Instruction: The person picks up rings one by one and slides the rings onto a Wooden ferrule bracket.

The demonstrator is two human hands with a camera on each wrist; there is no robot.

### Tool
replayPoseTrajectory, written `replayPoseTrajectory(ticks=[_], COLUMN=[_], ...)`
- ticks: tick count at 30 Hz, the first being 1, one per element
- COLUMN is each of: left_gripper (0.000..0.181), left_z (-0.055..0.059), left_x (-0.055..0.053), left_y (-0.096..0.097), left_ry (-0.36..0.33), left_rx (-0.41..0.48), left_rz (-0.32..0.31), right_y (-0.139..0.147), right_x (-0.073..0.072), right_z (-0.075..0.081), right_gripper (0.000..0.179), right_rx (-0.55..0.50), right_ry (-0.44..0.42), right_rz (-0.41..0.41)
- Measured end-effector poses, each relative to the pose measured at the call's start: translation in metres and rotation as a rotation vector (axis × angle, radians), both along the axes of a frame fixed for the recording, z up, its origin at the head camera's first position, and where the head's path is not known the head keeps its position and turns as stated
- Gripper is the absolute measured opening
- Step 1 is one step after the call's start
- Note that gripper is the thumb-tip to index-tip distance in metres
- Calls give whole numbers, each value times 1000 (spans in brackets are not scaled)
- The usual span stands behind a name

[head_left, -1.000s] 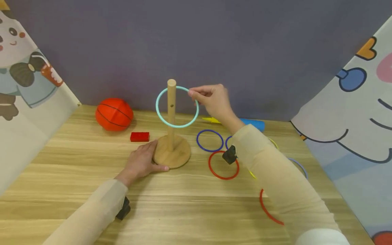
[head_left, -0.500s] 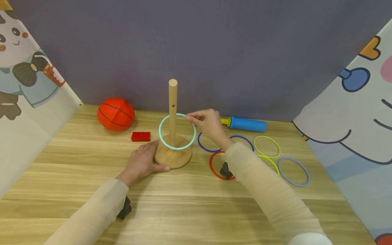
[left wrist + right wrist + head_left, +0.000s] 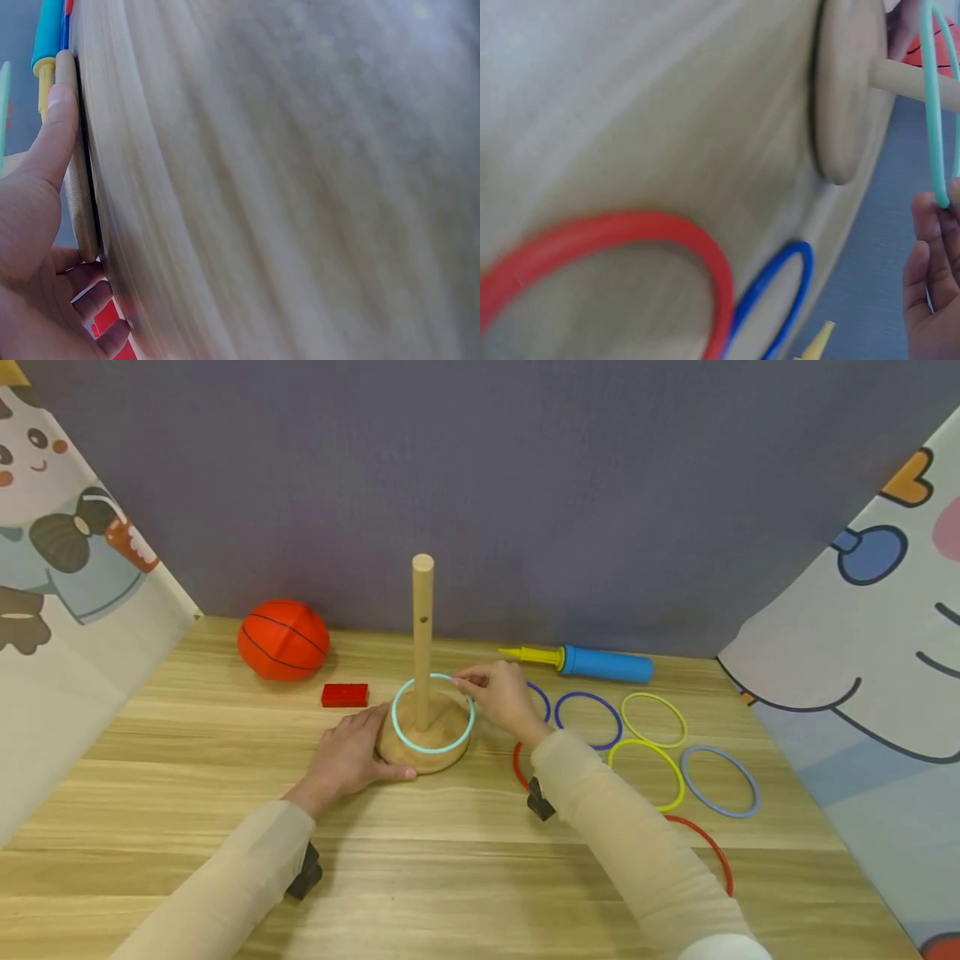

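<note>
A wooden ring toss stand [image 3: 423, 635], a round base with an upright post, stands near the back wall. My left hand [image 3: 345, 760] grips the left side of its base, thumb toward the front; the left wrist view has the thumb along the rim of the base [image 3: 81, 195]. Between thumb and fingers, my right hand [image 3: 504, 697] pinches a light turquoise ring [image 3: 433, 750] at its far right edge. That ring encircles the lower post; in the right wrist view the turquoise ring [image 3: 934, 112] is apart from the base [image 3: 847, 97].
Right of the stand lie blue rings [image 3: 588, 695], yellow rings [image 3: 654, 695], a periwinkle ring [image 3: 720, 814] and red rings [image 3: 705, 835], partly behind my right arm. A blue and yellow hand pump [image 3: 607, 664] lies behind them. At left are a red basketball [image 3: 283, 640] and a red block [image 3: 345, 695].
My right hand has lowered the turquoise ring from near the top of the post down to just over the base. The left hand has stayed at the base.
</note>
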State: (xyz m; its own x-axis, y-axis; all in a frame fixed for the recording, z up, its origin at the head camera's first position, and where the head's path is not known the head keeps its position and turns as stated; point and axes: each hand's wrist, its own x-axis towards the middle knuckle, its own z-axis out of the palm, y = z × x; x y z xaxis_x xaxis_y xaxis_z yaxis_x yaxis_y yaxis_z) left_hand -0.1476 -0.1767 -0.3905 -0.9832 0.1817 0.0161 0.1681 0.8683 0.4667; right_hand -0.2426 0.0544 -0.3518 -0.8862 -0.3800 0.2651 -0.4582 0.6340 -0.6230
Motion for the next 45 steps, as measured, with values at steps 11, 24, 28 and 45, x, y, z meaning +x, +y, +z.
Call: replayPoseTrajectory(ticks=[11,24,28,45], left_gripper=[114,114,114,113], left_z=[-1,-1,-1,-4], left_x=[-1,-1,0,-1], left_y=[-1,0,0,-1], left_ry=[13,15,14,32], left_rx=[6,-6,0,5], left_rz=[10,10,10,8], right_y=[-8,-12,-10,20], right_x=[1,2,2,12], right_z=[-21,-31,-27,6], right_gripper=[14,17,18,26], right_rx=[35,68,109,118], right_ry=[-44,-19,-25,-165], right_rz=[-30,44,78,158])
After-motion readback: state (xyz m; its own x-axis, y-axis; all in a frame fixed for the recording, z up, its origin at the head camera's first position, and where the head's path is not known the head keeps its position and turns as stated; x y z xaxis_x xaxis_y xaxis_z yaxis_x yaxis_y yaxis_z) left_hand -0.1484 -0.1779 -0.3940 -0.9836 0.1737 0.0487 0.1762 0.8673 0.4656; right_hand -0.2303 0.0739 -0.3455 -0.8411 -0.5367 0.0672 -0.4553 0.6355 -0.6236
